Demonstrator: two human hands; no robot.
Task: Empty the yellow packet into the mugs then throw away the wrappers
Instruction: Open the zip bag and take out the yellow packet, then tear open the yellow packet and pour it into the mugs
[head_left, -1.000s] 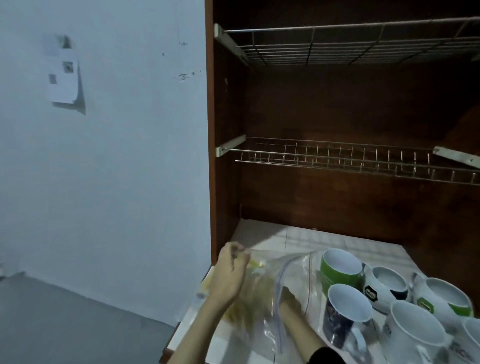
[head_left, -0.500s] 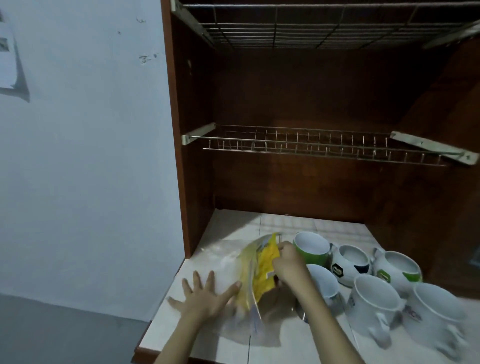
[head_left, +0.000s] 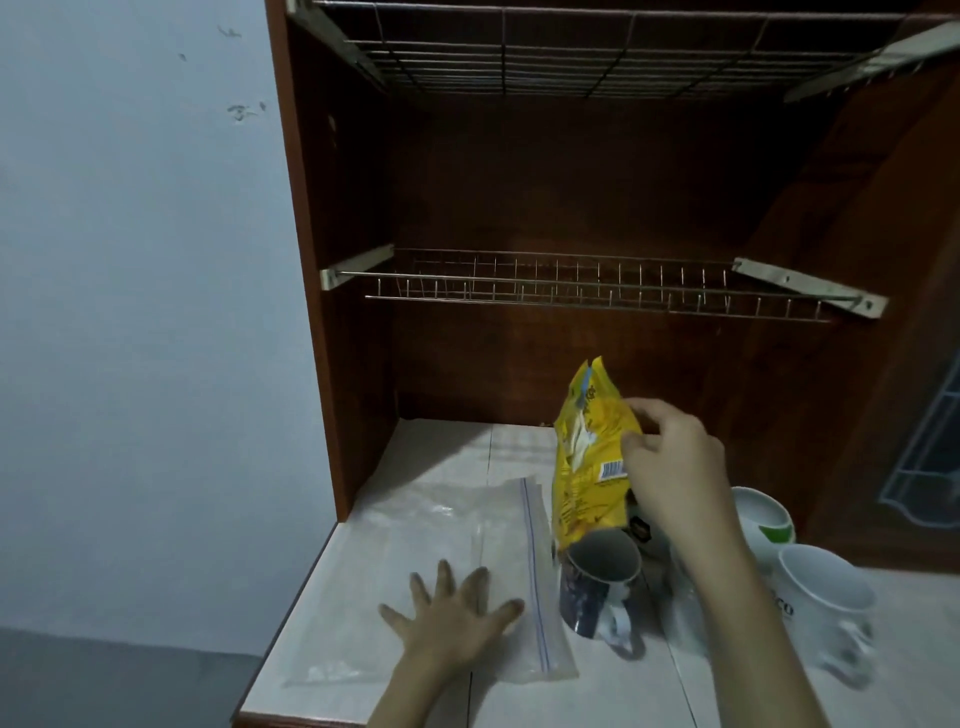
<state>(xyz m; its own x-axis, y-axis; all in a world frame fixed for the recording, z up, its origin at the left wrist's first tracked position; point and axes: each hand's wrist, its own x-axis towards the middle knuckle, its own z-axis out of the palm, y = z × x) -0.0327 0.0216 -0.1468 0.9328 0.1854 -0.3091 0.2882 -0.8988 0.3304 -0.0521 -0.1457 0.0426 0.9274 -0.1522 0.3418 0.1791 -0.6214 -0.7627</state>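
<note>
My right hand (head_left: 670, 467) grips the yellow packet (head_left: 589, 457) and holds it upright in the air, its lower end just above a dark blue mug (head_left: 597, 587). My left hand (head_left: 454, 616) lies flat, fingers spread, on a clear zip bag (head_left: 431, 582) that rests flat on the white counter. A white mug (head_left: 821, 603) stands at the right, and a white mug with a green patch (head_left: 763, 517) stands behind it. Another mug with a dark badge (head_left: 640, 527) is mostly hidden behind my right arm.
The white counter (head_left: 519, 691) ends at a front edge near me and a left edge beside the grey wall. A brown cabinet encloses the back, with a wire dish rack (head_left: 597, 286) above the mugs. A glass cabinet door (head_left: 930, 452) stands at the far right.
The yellow packet has come out of the zip bag and risen in my right hand, over the blue mug. The left hand stays flat on the bag, which now lies flat.
</note>
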